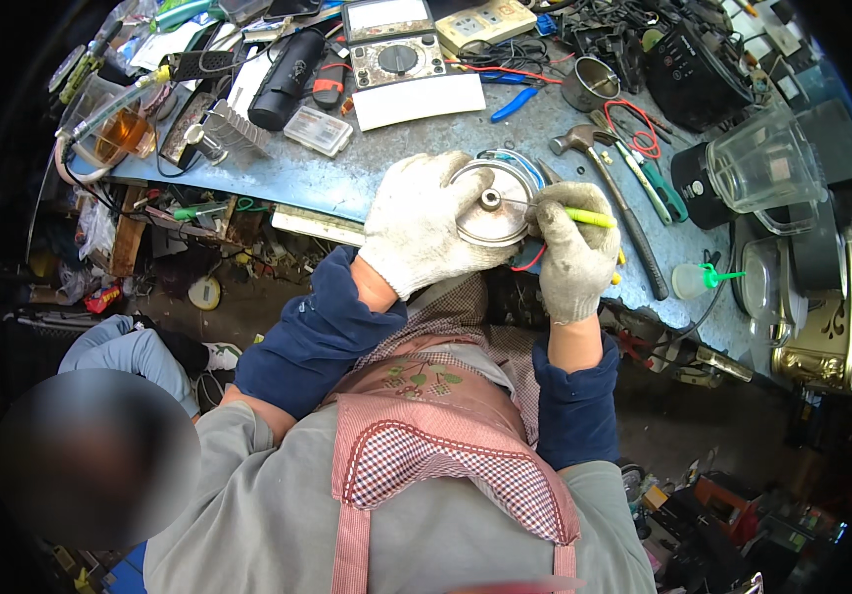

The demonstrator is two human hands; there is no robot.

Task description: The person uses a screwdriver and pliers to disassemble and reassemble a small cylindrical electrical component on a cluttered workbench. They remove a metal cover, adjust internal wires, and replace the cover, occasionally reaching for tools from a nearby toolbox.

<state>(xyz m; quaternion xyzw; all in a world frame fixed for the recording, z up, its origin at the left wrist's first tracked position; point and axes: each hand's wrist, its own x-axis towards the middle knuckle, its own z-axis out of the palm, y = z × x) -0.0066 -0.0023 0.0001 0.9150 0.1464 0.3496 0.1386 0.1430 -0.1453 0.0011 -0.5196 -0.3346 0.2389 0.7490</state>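
Observation:
My left hand [424, 223], in a dirty white work glove, grips a round shiny metal part [507, 220] by its left side, thumb across its face near the raised centre hub. Blue wires show behind the part's upper edge and a red wire hangs below it. In my right hand [576, 255], also gloved, is a thin tool with a yellow-green handle [592, 217], apparently a screwdriver. Its slim shaft points left across the metal face toward the hub; whether the tip touches is too small to tell. Both hands are at the bench's near edge.
On the bench [337, 188], a hammer [614, 203] and green-handled tool [665, 191] lie to the right, beside a clear blender jug [767, 168]. A multimeter [393, 49], blue pliers [513, 104] and metal cup [590, 84] are beyond. A person [129, 356] sits at left.

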